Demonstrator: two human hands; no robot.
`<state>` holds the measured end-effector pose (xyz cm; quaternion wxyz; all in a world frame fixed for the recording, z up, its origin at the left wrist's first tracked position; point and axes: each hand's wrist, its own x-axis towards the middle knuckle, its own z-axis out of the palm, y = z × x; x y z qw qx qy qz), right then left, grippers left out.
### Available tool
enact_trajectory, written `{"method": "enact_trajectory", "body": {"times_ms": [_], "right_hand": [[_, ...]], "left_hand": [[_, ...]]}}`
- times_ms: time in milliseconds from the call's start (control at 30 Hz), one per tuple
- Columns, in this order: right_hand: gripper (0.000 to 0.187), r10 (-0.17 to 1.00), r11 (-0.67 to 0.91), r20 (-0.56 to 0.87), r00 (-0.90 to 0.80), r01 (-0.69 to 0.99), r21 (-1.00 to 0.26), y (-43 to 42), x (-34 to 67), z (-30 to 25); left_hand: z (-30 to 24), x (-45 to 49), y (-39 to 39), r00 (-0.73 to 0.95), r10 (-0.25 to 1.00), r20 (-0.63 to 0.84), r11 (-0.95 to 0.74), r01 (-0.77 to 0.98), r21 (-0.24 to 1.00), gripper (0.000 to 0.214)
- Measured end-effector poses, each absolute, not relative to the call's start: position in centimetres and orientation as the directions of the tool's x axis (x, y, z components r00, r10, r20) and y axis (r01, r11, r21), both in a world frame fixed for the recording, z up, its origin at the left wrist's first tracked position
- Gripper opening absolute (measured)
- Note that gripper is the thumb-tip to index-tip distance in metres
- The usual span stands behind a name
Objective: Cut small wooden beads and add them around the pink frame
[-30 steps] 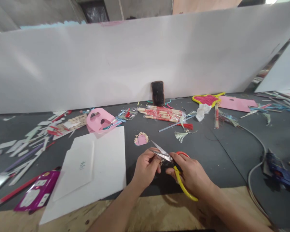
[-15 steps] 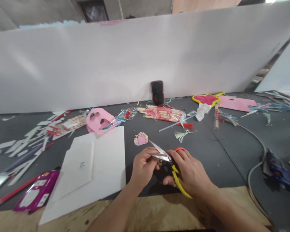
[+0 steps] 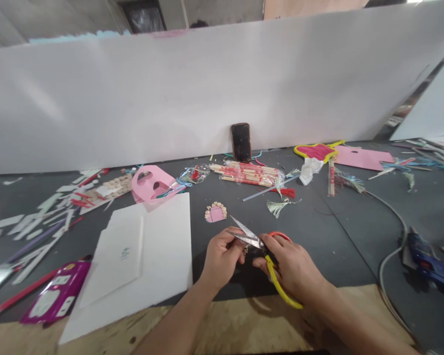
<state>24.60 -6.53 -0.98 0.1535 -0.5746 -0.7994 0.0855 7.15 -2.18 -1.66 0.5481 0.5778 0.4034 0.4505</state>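
My right hand [image 3: 293, 271] grips scissors [image 3: 260, 246] with a yellow and a red handle, blades parted and pointing up-left. My left hand [image 3: 222, 259] is closed in a pinch just under the blades, holding a small beaded piece [image 3: 246, 250] that I can barely make out. Both hands hover over the dark mat [image 3: 336, 236] near the table's front edge. A small pink shape edged with beads [image 3: 216, 212] lies just beyond my left hand.
White sheets [image 3: 140, 256] lie left of my hands, a purple packet [image 3: 55, 296] further left. A pink cut-out [image 3: 151, 183], packed sticks [image 3: 247, 173], tassels [image 3: 279, 204] and a phone [image 3: 241, 142] sit behind. A blue glue gun [image 3: 426, 264] with cable lies right.
Both hands with the scissors rose slightly half a second ago and have come back down; the blades stay parted. Nothing else on the table moved.
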Motion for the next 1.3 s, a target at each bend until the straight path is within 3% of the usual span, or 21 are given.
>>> {"method": "enact_trajectory", "body": {"times_ms": [467,700,967,1167,1300], "right_hand": [[0.041,0.943,0.331,0.153,-0.295,0.879,-0.342,-6.23,24.88,-0.62],[0.059,0.954,0.285,0.195,-0.228,0.892,-0.352,-6.20,24.56,-0.17],[0.067,0.949,0.301,0.197,-0.246,0.894,-0.331,-6.38,24.21,-0.41],[0.057,0.941,0.322,0.221,-0.256,0.878,-0.355,-6.04,24.40,-0.87],[0.061,0.936,0.339,0.231,-0.267,0.864,-0.373,-5.93,24.61,-0.97]], "left_hand": [[-2.02,7.23,-2.05,0.265,0.952,0.150,-0.162,0.025,0.986,0.023],[-1.62,7.39,-2.16,0.183,0.982,0.053,-0.059,0.031,0.998,0.017],[-1.72,7.01,-2.08,0.200,0.963,0.180,-0.180,-0.017,0.983,0.017],[-1.52,7.03,-2.27,0.241,0.966,0.098,-0.104,0.009,0.995,0.020],[-1.74,6.99,-2.27,0.217,0.973,0.077,-0.088,0.039,0.995,0.021]]}}
